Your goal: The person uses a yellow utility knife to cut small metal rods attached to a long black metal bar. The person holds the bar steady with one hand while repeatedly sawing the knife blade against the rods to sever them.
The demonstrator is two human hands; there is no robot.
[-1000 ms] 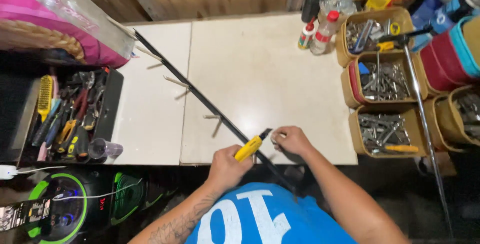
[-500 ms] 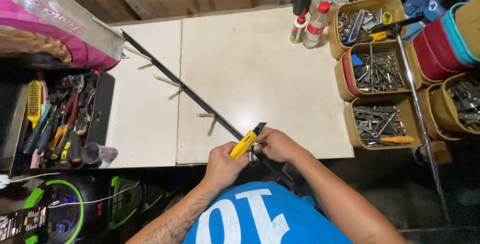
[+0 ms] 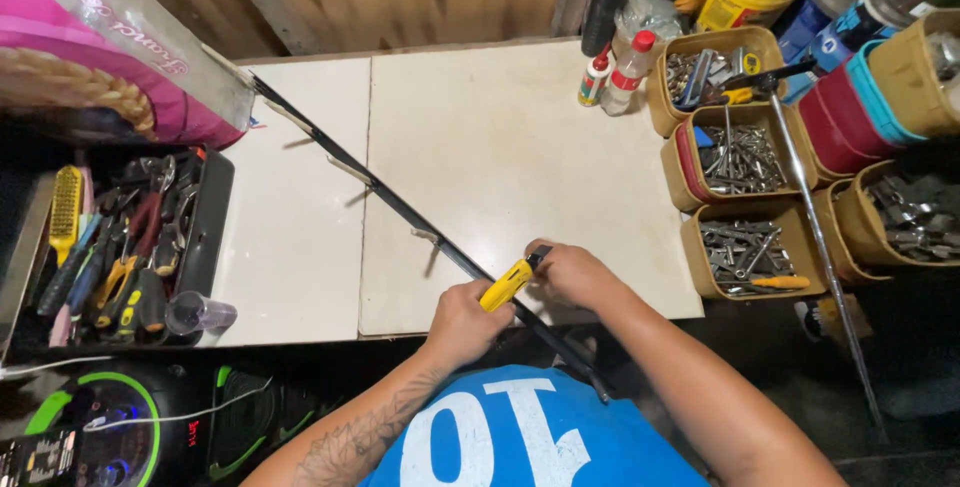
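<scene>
A long black strip (image 3: 400,209) with small white tabs lies diagonally across the white tabletop (image 3: 480,137), from the far left down to the near edge. My left hand (image 3: 462,322) grips a yellow-handled tool (image 3: 507,284) whose black tip rests against the strip. My right hand (image 3: 572,275) is closed over the strip right beside the tool's tip. Both hands meet at the table's near edge.
An open tray of hand tools (image 3: 120,247) sits at left, with a pink bag (image 3: 90,57) behind it. Several tan bins of metal hardware (image 3: 745,247) line the right side. Two small bottles (image 3: 615,72) stand at the back. A metal rod (image 3: 820,237) leans at right.
My right hand has closed in on the strip next to the tool's tip. The view has shifted slightly; the strip stays in place.
</scene>
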